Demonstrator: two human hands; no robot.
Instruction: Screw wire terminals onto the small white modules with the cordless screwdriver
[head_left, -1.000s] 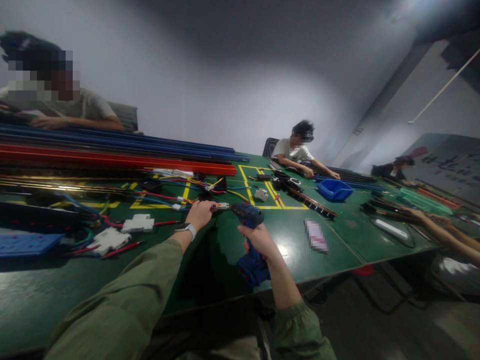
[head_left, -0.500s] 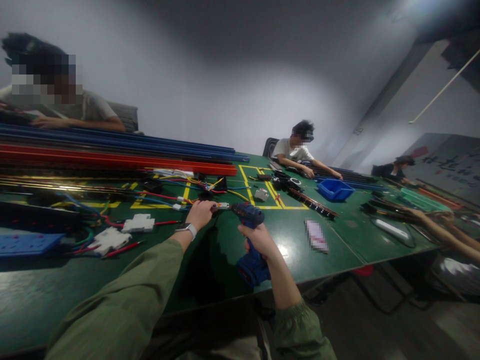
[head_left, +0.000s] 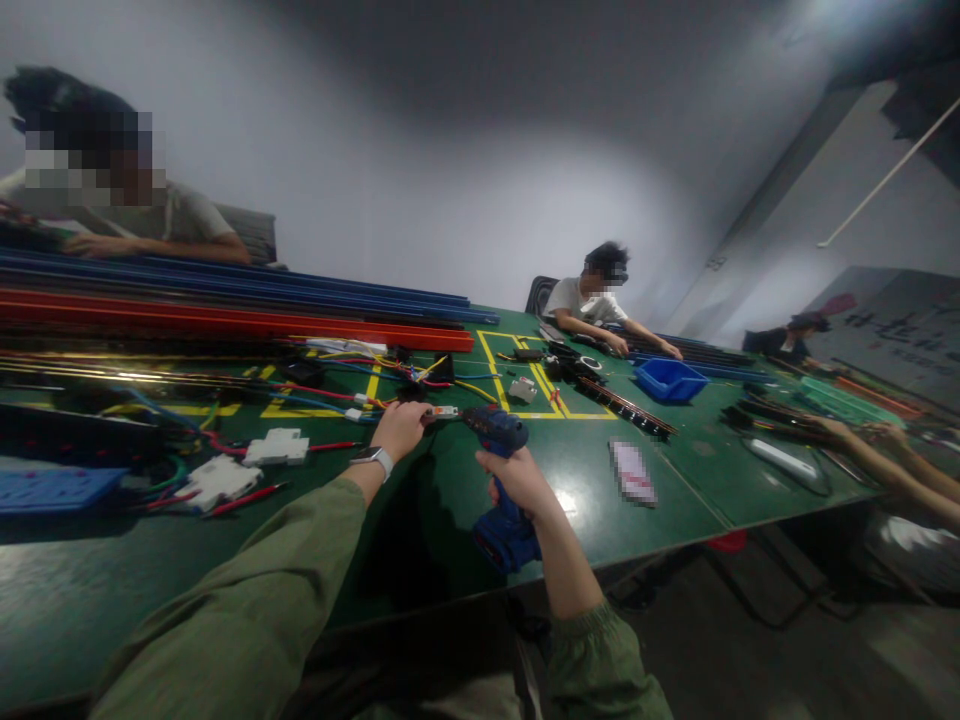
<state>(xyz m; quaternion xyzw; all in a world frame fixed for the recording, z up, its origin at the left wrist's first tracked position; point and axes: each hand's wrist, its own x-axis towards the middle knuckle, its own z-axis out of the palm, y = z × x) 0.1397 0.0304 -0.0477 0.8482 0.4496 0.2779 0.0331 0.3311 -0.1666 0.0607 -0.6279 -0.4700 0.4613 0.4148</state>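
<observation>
My right hand (head_left: 523, 482) is wrapped round the grip of a blue cordless drill (head_left: 504, 432). The drill lies level, its dark tip pointing left. My left hand (head_left: 400, 432), with a watch on the wrist, pinches a small white part with an orange mark (head_left: 445, 412) just ahead of that tip. Whether tip and part touch is too small to tell. To the left of my left hand lie a white module with a red wire (head_left: 277, 446) and another white module (head_left: 219, 484). Coloured wires (head_left: 330, 398) run behind that hand.
Blue rails (head_left: 247, 280) and red rails (head_left: 225, 318) stretch along the back left. A blue socket strip (head_left: 60, 488) sits at the left. Right of the drill are a pixelated card (head_left: 632, 472), a black strip (head_left: 626, 408) and a blue bin (head_left: 670, 381). Other people work around the table.
</observation>
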